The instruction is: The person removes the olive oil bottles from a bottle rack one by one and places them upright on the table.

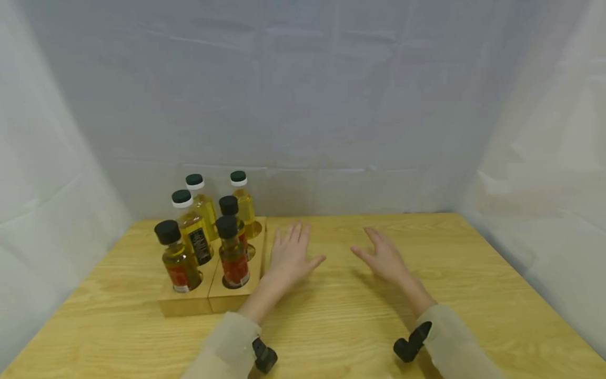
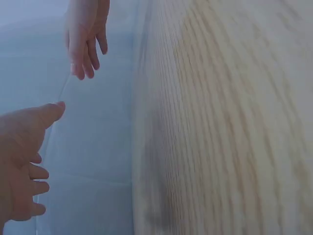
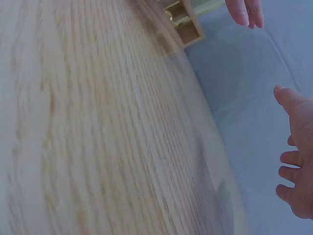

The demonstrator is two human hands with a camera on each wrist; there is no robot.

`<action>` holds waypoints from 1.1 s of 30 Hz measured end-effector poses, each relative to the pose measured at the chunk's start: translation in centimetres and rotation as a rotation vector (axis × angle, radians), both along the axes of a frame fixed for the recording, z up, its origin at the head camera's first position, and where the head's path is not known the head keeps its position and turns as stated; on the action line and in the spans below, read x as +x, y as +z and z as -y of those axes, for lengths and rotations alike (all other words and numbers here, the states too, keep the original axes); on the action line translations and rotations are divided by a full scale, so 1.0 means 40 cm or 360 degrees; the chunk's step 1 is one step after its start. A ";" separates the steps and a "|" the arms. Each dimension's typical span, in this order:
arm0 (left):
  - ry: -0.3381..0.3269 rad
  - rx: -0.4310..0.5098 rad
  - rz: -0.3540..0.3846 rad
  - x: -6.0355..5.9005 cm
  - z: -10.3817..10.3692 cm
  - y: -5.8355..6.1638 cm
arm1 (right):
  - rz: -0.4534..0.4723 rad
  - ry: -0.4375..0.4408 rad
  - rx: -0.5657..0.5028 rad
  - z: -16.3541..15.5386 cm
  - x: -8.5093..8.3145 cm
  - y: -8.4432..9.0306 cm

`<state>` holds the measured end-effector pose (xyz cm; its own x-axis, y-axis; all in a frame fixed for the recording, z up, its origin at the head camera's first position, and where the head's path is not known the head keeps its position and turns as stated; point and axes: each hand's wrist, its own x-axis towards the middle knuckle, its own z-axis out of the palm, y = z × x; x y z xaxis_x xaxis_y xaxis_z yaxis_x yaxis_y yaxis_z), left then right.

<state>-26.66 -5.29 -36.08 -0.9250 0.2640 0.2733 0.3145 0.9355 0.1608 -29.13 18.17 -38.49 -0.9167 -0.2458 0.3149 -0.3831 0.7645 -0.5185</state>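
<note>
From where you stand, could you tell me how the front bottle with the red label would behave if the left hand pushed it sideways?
The front bottle is tall and narrow, so a push near its cap would probably tip it. It sits in a recess of the wooden block, which should stop it sliding. It looks full of liquid, so likely heavy for its size. The left hand rests beside the block.
</note>
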 end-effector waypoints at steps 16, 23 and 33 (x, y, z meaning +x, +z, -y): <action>-0.0414 0.0738 -0.0305 0.146 0.072 0.065 | 0.0236 0.0277 -0.0551 0.040 0.025 0.016; -0.0520 0.0797 -0.0630 0.190 0.139 0.109 | 0.0293 0.0366 -0.0646 0.079 0.045 0.038; -0.0346 0.0944 -0.0888 0.223 0.284 0.182 | 0.0292 0.0441 -0.0611 0.168 0.052 0.069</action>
